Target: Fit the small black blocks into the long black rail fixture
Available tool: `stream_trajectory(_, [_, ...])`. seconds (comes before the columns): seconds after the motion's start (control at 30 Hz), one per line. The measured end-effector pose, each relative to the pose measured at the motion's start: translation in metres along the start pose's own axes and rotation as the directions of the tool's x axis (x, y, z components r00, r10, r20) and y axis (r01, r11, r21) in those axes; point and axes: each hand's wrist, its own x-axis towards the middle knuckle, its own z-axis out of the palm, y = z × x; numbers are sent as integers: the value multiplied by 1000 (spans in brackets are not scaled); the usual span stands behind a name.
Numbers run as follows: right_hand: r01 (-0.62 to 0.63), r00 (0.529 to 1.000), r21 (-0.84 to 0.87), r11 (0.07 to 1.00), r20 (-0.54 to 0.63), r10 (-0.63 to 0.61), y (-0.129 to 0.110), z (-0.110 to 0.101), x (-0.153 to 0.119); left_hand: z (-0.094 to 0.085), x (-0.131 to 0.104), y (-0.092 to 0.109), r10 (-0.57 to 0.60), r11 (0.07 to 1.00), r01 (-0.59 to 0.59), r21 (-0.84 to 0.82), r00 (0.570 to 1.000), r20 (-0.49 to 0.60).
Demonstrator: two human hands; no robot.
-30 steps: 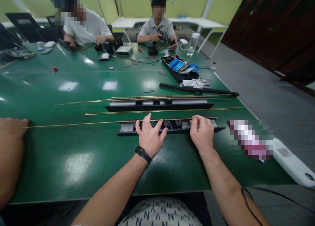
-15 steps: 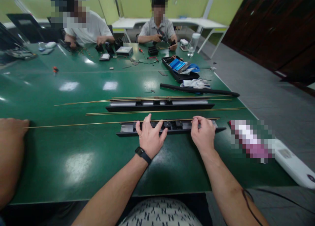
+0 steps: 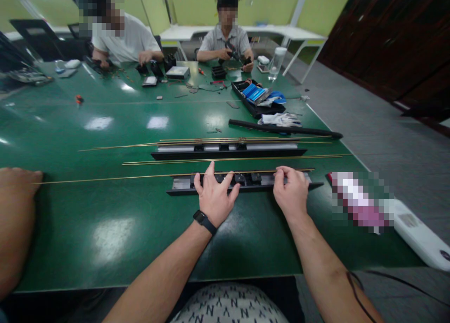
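A dark metal channel (image 3: 183, 191) with several black blocks inside lies crosswise on the green table. Over its left part rests my left hand (image 3: 217, 194), fingers spread, the fingertips by a long thin brass rod (image 3: 105, 179). At the channel's right end my right hand (image 3: 290, 189) has thumb and forefinger pinched together at the rod's line; what lies between them is too small to make out. The rod runs left to another person's hand (image 3: 21, 175). A second channel (image 3: 228, 154) with black blocks and several rods lies farther back.
Behind the channels are a black bar (image 3: 281, 127), white gloves (image 3: 280, 119) and a black tray (image 3: 248, 106) with blue items. A pink packet (image 3: 362, 201) and a white device (image 3: 420, 234) lie at right. Two people sit across the green table (image 3: 123, 248).
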Motion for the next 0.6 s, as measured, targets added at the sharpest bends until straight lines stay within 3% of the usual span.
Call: stream_trajectory(0.6, [3,1000,-4,1000,-6,-3,2,1,0,2,-1,-1,1,1000,-1,-11,1000,-2])
